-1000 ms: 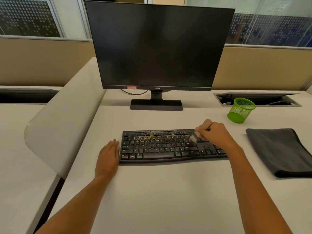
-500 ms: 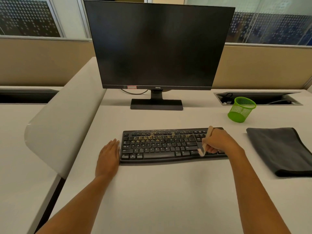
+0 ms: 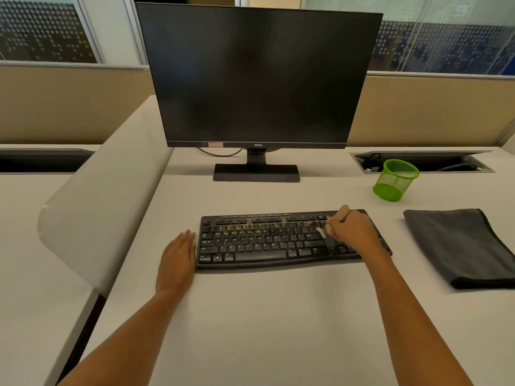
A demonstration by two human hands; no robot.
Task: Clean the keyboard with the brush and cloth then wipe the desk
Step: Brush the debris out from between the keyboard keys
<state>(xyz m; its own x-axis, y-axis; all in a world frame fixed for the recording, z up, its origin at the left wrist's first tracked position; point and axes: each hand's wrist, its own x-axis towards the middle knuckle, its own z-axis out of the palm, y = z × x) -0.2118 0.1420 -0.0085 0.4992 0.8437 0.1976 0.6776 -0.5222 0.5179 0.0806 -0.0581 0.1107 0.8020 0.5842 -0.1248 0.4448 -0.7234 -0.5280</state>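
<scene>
— While sweeping the keyboard (image 3: 264, 243), grips the brush (image 3: 342, 212) in the right hand (image 3: 352, 231), fingers curled tight round it, bristles (image 3: 322, 232) down near the right end of the main block.
— And the left hand (image 3: 178, 257)?
— Lies flat on the desk (image 3: 264, 316), fingers straight and together, touching the keyboard's left edge; seems to brace it.
— Step in hand?
— Brushing, by the look of it, and early in the task. Yellowish crumbs (image 3: 250, 225) scattered across the upper rows, just left of the bristles and onward to the middle.
— Cloth (image 3: 459, 246)?
— Dark, folded, on the desk to the right, well apart from the keyboard, touched by neither hand. Green cup (image 3: 395, 179) farther back, monitor (image 3: 259, 76) behind the keyboard, screen dark.
— Next move?
— Probably calls for carrying the bristles left into the crumbs, then drawing them toward one edge in short strokes. Needs a light touch, so as not to drive bits down into the gaps. Needs the left hand firm, so as not to let the keyboard slide.
— After that?
— Cloth over the keyboard, then over the desk; neither begun, judging by where the cloth lies.
</scene>
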